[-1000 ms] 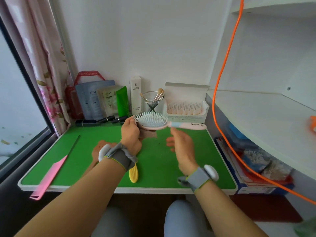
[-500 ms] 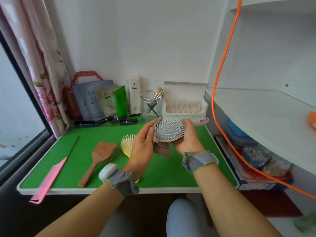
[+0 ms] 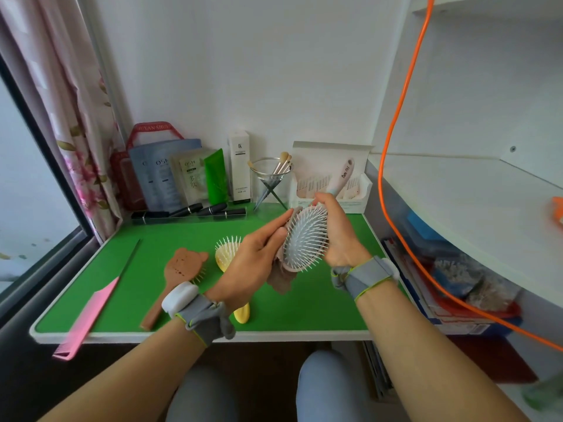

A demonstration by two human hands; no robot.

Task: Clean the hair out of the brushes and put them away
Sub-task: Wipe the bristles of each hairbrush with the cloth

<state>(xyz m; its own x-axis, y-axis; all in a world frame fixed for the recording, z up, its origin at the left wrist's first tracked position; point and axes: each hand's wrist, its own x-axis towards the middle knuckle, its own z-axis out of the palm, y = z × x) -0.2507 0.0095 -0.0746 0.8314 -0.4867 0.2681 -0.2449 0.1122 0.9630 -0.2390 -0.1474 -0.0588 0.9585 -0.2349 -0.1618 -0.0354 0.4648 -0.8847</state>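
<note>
Here, brush (image 3: 306, 236) handle away, upward.

The counter (image 3: 320, 300) is showing a matt green top. Above the counter, the oval brush (image 3: 306, 236) is presenting smooth plastic, pins glossy. On the counter, the brown brush (image 3: 182, 263) is looking matt; yellow brush (image 3: 242, 313) and pink comb (image 3: 88, 318), smooth plastic.

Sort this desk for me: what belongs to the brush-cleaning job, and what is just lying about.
For the job: oval brush in the right hand, brown cloth against it, yellow brush, bear-shaped brush, pink comb.

Lying about: makeup brushes in the glass, sachets, green tube, tall white box, open carton, orange cable.
</note>
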